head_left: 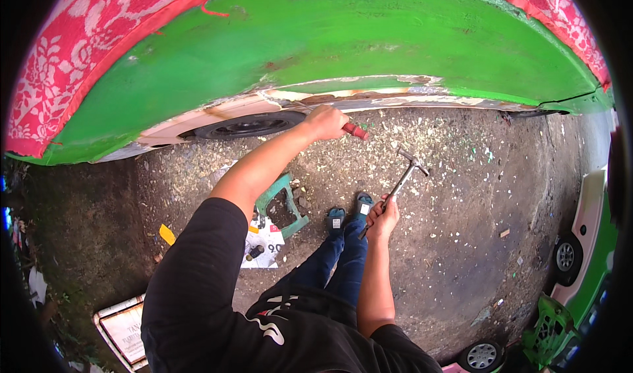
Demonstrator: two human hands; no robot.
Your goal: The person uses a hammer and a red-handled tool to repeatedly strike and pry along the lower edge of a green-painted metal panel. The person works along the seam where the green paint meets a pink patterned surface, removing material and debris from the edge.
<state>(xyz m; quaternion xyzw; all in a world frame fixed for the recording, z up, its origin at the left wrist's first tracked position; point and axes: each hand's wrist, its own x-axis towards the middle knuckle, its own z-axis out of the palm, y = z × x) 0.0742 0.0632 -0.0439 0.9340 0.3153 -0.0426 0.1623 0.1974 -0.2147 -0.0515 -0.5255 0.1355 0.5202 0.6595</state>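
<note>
head view: looking down; clock positions are read from the middle of the picture.
left hand (326,122): at 12 o'clock, my fingers clenched round a red-handled tool (356,131).
red-handled tool: its butt sticks out of my fist toward 2 o'clock; the working end lies toward the panel, too fine for me to tell whether it touches.
right hand (382,220): at 4 o'clock, closed round the handle of a hammer (402,183).
hammer: handle slanting up toward 1 o'clock, its end showing below my fist; the metal head sits at 3 o'clock, apart from the red butt.
green panel (330,36): curving across 12 o'clock, its lower edge (369,93) broken into pale and rust-brown layers beside my left hand.
patterned cloth (79,50): red and pale pink, draped over the panel at 10 o'clock and 2 o'clock.
dark wheel (250,125): at 10 o'clock, partly beneath the panel's edge.
green plastic stool (290,222): near 7 o'clock, beside a printed sheet (271,238).
sandals (336,220): on my feet, at 5 o'clock and 6 o'clock.
ground (455,234): strewn with pale flakes.
second vehicle (587,241): green and pink, at 4 o'clock.
</note>
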